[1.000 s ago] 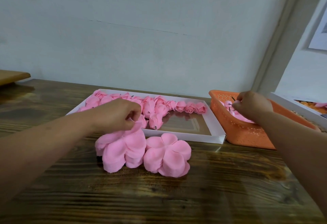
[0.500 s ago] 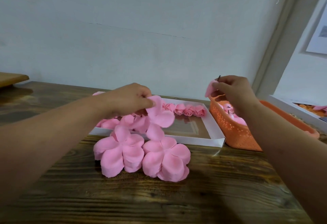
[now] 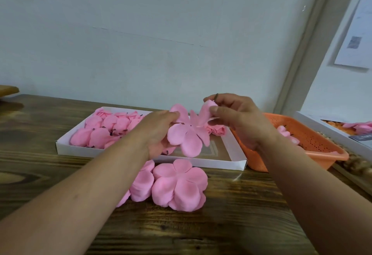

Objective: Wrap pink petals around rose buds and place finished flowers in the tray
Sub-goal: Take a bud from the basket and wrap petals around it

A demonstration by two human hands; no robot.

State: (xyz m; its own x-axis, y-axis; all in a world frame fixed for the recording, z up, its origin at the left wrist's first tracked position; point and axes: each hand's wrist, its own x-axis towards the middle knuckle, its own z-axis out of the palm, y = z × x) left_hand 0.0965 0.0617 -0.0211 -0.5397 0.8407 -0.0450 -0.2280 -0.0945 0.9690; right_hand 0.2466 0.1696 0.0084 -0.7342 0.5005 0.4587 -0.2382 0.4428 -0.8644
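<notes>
My left hand (image 3: 159,132) holds a flat pink petal piece (image 3: 186,137) by its edge, above the white tray (image 3: 233,164). My right hand (image 3: 239,119) pinches a pink rose bud (image 3: 207,109) with a dark stem tip and brings it against the petal piece's centre. Several finished pink flowers (image 3: 108,128) fill the tray's left side, and a few (image 3: 216,130) lie at its back. Two stacks of pink petal pieces (image 3: 179,186) lie on the wooden table in front of the tray.
An orange perforated basket (image 3: 314,146) with pink buds stands right of the tray. A white box (image 3: 330,128) with pink and orange pieces lies at the far right. The wall rises close behind the table (image 3: 221,228). A wooden board edge (image 3: 8,89) shows at far left.
My right hand carried the bud from over the orange basket leftward to the petal piece. My left hand lifted the petal piece from the stack up over the tray, toward the right hand.
</notes>
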